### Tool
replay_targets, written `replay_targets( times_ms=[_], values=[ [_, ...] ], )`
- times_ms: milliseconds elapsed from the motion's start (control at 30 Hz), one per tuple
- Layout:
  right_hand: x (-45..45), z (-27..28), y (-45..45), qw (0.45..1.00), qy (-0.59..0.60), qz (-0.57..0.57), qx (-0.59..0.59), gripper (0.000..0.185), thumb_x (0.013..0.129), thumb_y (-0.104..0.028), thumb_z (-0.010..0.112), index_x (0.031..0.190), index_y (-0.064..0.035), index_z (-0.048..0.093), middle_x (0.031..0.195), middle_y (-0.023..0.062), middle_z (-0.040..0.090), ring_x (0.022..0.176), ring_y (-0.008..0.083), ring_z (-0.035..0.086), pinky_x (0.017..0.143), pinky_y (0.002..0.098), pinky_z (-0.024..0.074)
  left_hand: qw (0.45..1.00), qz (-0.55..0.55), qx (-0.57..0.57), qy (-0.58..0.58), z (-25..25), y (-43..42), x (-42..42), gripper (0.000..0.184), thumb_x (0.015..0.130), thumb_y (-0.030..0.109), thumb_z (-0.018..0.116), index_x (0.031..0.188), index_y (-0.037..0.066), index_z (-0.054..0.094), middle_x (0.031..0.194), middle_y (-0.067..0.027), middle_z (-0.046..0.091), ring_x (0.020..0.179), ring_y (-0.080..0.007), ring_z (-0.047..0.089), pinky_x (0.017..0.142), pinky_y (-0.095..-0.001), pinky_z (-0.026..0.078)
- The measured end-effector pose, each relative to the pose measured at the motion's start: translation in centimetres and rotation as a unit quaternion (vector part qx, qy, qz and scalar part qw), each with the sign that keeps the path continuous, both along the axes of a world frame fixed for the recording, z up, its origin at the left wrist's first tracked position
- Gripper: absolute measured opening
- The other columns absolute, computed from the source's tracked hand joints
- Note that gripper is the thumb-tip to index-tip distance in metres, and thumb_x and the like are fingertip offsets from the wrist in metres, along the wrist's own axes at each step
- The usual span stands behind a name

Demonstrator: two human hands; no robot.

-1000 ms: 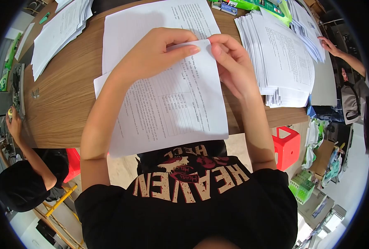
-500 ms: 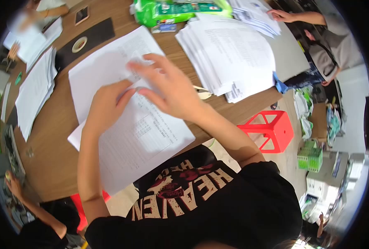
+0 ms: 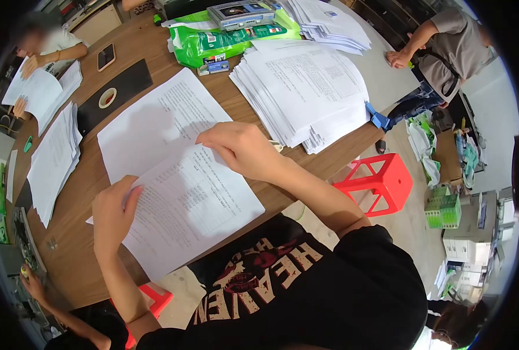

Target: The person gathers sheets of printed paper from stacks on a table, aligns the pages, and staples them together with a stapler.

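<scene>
Between my hands is a printed sheet with a table on it, its lower part reaching past the desk's near edge. My left hand pinches its left corner between thumb and fingers. At the sheet's upper right corner, my right hand pinches the paper the same way, fingers curled. Under and beyond it lies another printed sheet, flat on the wooden desk. A thick stack of printed papers stands to the right of my right hand.
A green package lies behind the stack. Further left are a tape roll on a black mat, a phone and a paper pile. A red stool stands at the right. Other people are around the desk.
My hands have moved apart, from close together at the sheet's top edge to its two corners. The view has turned, showing more of the desk's far side.
</scene>
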State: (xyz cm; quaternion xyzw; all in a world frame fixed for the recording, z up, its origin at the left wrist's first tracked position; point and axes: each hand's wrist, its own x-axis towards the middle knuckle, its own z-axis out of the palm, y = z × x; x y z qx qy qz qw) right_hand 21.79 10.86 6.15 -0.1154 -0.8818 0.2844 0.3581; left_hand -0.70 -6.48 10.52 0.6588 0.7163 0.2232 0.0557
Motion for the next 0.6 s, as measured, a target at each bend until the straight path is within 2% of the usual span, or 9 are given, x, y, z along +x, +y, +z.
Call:
replay_targets(
  times_ms=[33,133,200,233,300,433,533,567,600],
  values=[
    [-0.1,-0.2,-0.1,1.000,0.000,0.003,-0.001,0.020,0.080,0.001,0.057,0.098,-0.0024,0.064,0.096,0.0149,0.066,0.089,0.0330,0.063,0.077,0.0389,0.0512,1.000,-0.005,-0.001,0.004,-0.1,-0.3,-0.3,0.009,0.088,0.012,0.059,0.094,0.005,0.061,0.075,-0.0161,0.062,0.063,-0.0351,0.058,0.055,-0.0407,0.042],
    [-0.5,-0.9,-0.6,1.000,-0.007,-0.010,0.006,0.032,0.083,-0.008,0.064,0.115,-0.0073,0.061,0.117,0.0157,0.060,0.103,0.0336,0.058,0.087,0.0393,0.0473,0.998,0.010,0.037,0.052,-2.8,-0.4,-0.8,0.008,0.088,0.013,0.060,0.091,0.005,0.060,0.074,-0.0148,0.062,0.062,-0.0343,0.058,0.053,-0.0400,0.042],
    [-0.1,-0.7,-1.2,0.989,-0.007,-0.105,0.101,0.047,0.082,-0.017,0.068,0.127,-0.0119,0.054,0.138,0.0160,0.044,0.121,0.0365,0.046,0.099,0.0440,0.0372,0.997,0.024,0.034,0.068,-3.9,-0.5,-0.7,0.009,0.089,0.014,0.060,0.090,0.005,0.060,0.074,-0.0139,0.062,0.062,-0.0340,0.058,0.053,-0.0399,0.042],
    [-0.2,-0.7,-1.4,0.992,-0.007,-0.086,0.088,0.047,0.082,-0.017,0.068,0.127,-0.0119,0.054,0.138,0.0160,0.044,0.121,0.0365,0.046,0.099,0.0440,0.0372,0.995,0.030,0.046,0.085,-4.2,-0.6,-0.6,0.009,0.089,0.015,0.060,0.089,0.006,0.060,0.073,-0.0131,0.062,0.061,-0.0336,0.058,0.053,-0.0397,0.042],
    [-0.1,-1.0,-1.4,0.974,-0.095,-0.091,0.184,0.054,0.080,-0.023,0.070,0.130,-0.0144,0.052,0.146,0.0148,0.035,0.130,0.0361,0.038,0.104,0.0468,0.0288,0.995,0.040,0.046,0.073,-4.6,-0.8,-0.6,0.009,0.089,0.015,0.060,0.089,0.006,0.060,0.073,-0.0120,0.062,0.061,-0.0331,0.058,0.053,-0.0394,0.042],
    [-0.5,-1.4,-1.5,0.985,-0.057,-0.107,0.122,0.048,0.083,-0.024,0.067,0.127,-0.0142,0.053,0.147,0.0103,0.034,0.137,0.0310,0.030,0.105,0.0577,0.0244,0.995,0.047,0.050,0.078,-4.8,-1.1,-0.3,0.009,0.089,0.016,0.060,0.089,0.007,0.060,0.073,-0.0093,0.063,0.059,-0.0309,0.058,0.053,-0.0383,0.043],
    [-0.1,-2.2,-1.1,0.964,-0.151,-0.074,0.205,0.050,0.082,-0.025,0.068,0.128,-0.0136,0.052,0.147,0.0110,0.034,0.137,0.0318,0.029,0.105,0.0599,0.0233,0.994,0.043,0.069,0.076,-5.0,-1.1,-0.3,0.010,0.089,0.016,0.060,0.088,0.007,0.060,0.072,-0.0082,0.063,0.058,-0.0296,0.057,0.053,-0.0373,0.043],
    [-0.1,-2.2,-1.3,0.965,-0.161,-0.073,0.196,0.048,0.082,-0.021,0.068,0.126,-0.0093,0.053,0.147,0.0162,0.034,0.137,0.0330,0.029,0.106,0.0531,0.0270,0.994,0.043,0.066,0.076,-5.0,-1.2,-0.3,0.010,0.089,0.016,0.060,0.088,0.007,0.060,0.072,-0.0082,0.063,0.058,-0.0296,0.057,0.053,-0.0373,0.043],
    [-0.1,-2.1,-1.4,0.965,-0.162,-0.073,0.193,0.048,0.082,-0.021,0.068,0.126,-0.0093,0.053,0.147,0.0162,0.034,0.137,0.0330,0.029,0.106,0.0531,0.0270,0.994,0.045,0.072,0.075,-5.0,-1.2,-0.3,0.009,0.089,0.016,0.061,0.087,0.006,0.061,0.073,-0.0085,0.063,0.058,-0.0295,0.057,0.053,-0.0367,0.043]
  ],
)
